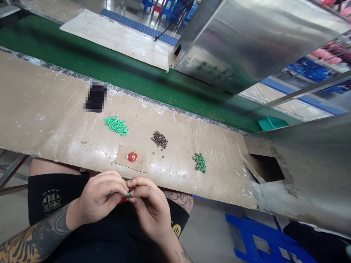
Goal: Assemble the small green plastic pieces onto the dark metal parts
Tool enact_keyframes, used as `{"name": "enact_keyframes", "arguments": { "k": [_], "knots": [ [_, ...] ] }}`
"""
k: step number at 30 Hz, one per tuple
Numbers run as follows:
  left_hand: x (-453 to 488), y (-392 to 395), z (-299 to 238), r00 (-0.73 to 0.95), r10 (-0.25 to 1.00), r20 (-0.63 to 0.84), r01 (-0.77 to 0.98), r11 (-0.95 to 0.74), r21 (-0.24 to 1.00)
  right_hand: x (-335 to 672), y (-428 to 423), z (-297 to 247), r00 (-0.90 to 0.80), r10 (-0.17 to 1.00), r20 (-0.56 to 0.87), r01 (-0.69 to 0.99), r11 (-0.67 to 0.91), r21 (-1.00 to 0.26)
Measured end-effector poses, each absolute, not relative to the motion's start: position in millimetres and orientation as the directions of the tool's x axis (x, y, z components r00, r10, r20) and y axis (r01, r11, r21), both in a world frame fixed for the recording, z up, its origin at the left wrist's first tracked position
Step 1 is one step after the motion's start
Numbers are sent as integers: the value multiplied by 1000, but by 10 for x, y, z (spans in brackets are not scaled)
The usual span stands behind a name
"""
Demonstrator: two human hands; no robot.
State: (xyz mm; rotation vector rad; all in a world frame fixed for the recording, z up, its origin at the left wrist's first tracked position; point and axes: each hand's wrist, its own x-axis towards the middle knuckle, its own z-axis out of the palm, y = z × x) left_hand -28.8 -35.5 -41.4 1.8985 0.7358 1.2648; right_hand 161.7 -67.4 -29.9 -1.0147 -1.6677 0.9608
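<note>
Green bit (128,195) pinched at your fingertips, mostly hidden, shape hard to make out. Both hands closed on it, your left hand (100,193) and right hand (152,209) touching around it. Ahead on the worn tabletop (44,109): green pile (116,125), dark pile (159,140), second green pile (200,163), red disc (132,157) on a cardboard square (123,159). Black patch (95,96) pixelated, can't tell what it is. Print (51,202) on your black shorts unreadable.
</note>
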Motion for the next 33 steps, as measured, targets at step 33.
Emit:
{"name": "enact_keyframes", "arguments": {
  "k": [33],
  "knots": [
    [-479,-113,-610,360,820,444,463,-570,679,2754,-319,-864,177,965,193,800,-26,-600]
  ]
}}
